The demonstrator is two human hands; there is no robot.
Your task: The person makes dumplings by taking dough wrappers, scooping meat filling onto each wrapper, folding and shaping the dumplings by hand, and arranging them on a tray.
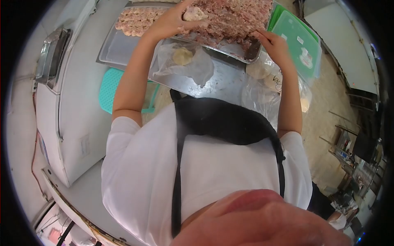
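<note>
A metal tray (230, 52) full of pinkish minced filling (238, 18) lies at the top centre. Over its left side, my left hand (174, 21) holds a pale filled dumpling (194, 14) between thumb and fingers. My right hand (274, 44) is at the tray's right edge, its fingertips touching the filling; whether they pinch any is hard to tell. Rows of finished dumplings (137, 21) sit on a pale tray (119, 51) at the upper left. Below my left hand, a round of dough (182, 56) lies on a clear plastic bag (164, 67).
The metal table (221, 84) is in front of my apron. Plastic bags with round dough wrappers (258, 69) lie at its right, near green boards (293, 37). A turquoise stool (110, 90) stands below the left side, beside a white freezer (78, 106).
</note>
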